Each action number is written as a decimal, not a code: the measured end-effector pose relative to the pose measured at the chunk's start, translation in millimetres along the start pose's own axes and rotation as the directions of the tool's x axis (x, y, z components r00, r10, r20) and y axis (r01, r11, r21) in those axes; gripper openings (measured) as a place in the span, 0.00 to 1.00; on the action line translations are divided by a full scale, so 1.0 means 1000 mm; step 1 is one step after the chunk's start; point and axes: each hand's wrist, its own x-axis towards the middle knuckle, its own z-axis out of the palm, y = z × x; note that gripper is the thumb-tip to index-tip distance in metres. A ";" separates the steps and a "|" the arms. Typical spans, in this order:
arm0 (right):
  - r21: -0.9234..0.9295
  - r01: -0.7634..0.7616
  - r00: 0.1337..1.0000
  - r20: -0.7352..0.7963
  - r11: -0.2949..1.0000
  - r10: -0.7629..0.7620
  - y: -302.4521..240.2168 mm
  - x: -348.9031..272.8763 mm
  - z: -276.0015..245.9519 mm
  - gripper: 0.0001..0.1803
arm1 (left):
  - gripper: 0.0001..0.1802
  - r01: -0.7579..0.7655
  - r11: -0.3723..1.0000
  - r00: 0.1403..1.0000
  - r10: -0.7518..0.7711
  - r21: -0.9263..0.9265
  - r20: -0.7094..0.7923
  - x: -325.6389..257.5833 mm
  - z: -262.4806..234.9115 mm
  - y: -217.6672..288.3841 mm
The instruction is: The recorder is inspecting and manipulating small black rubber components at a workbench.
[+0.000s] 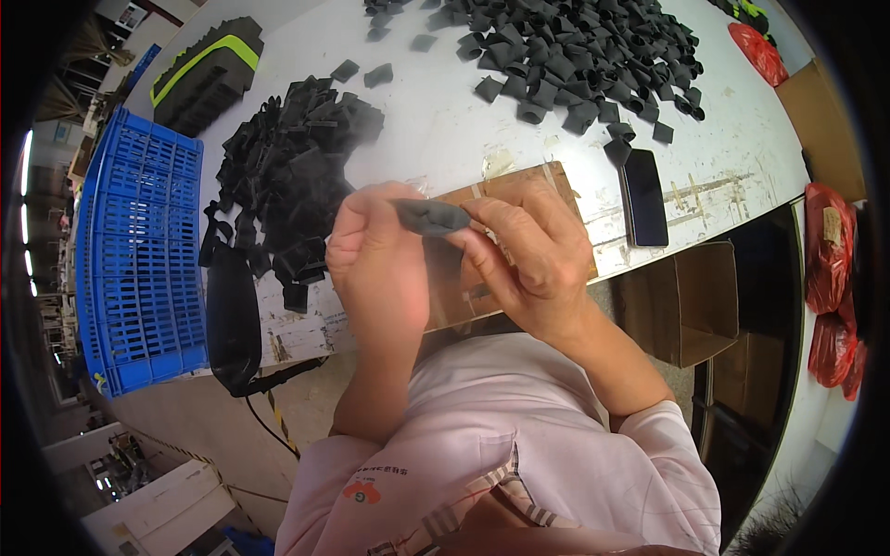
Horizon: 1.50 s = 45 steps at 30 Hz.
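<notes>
Between my two hands is a small dark grey fabric tube [434, 218], held up above the table's near edge. My left hand [371, 250] is closed on its left end, slightly smeared by motion. The thumb and fingers of my right hand [533, 246] pinch the right end. Below the hands lies a brown board [565, 199] with tape on its edges. Left of my left hand spreads a heap of flat black fabric pieces [287, 176]. Farther off to the right, a large pile of short dark tubes [565, 56] covers the table.
A blue plastic crate [144, 250] stands at the left edge, beside a black elongated object [234, 315]. A phone [644, 199] lies on the white table [732, 157] at right. An open cardboard box [691, 306] sits below the edge; red bags [828, 250] hang at far right.
</notes>
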 end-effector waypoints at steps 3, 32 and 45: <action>-0.054 0.058 0.998 0.033 0.997 -0.056 0.000 0.006 -0.006 0.12 | 0.09 -0.040 0.997 0.999 0.041 0.059 -0.018 -0.005 0.000 -0.005; 0.001 0.156 0.957 0.247 0.988 -0.151 0.012 0.018 -0.008 0.12 | 0.05 -0.228 0.861 0.967 0.145 0.455 0.210 0.004 -0.014 0.000; 0.020 0.148 0.979 0.137 0.989 -0.149 0.012 0.012 -0.002 0.14 | 0.08 -0.129 0.975 0.991 0.121 0.182 0.058 -0.009 -0.017 -0.021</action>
